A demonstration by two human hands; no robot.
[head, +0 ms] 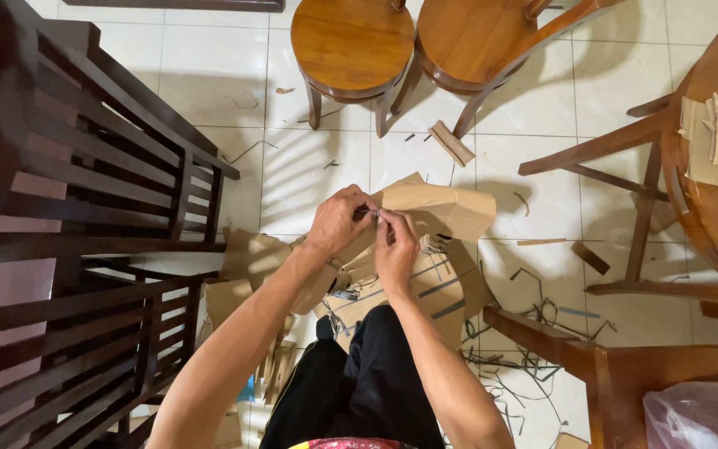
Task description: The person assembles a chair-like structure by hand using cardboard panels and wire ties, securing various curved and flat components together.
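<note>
Sitting beside the dark slatted wooden chair [85,216], you pinch a folded brown cardboard sheet [446,208] with your left hand [338,220] and right hand [394,249], fingertips pressed together on its edge above your lap. Two round wooden stools [351,41] stand beyond; black strap offcuts [525,366] litter the right.

— What are the hands working on?

— The left hand [338,220] and right hand [394,249] are pinching a sheet of brown cardboard [446,208], which is looking matt and creased.

— And the stools?

— The round stools [351,41] are showing smooth varnished wood with a soft shine. The dark chair [85,183] is looking like stained wood, duller.

— The floor?

— The floor tiles [542,108] are gleaming, glossy and pale. The trousers [376,374] are looking like black matt cloth, and the bag [700,416] is glinting like thin plastic.
</note>
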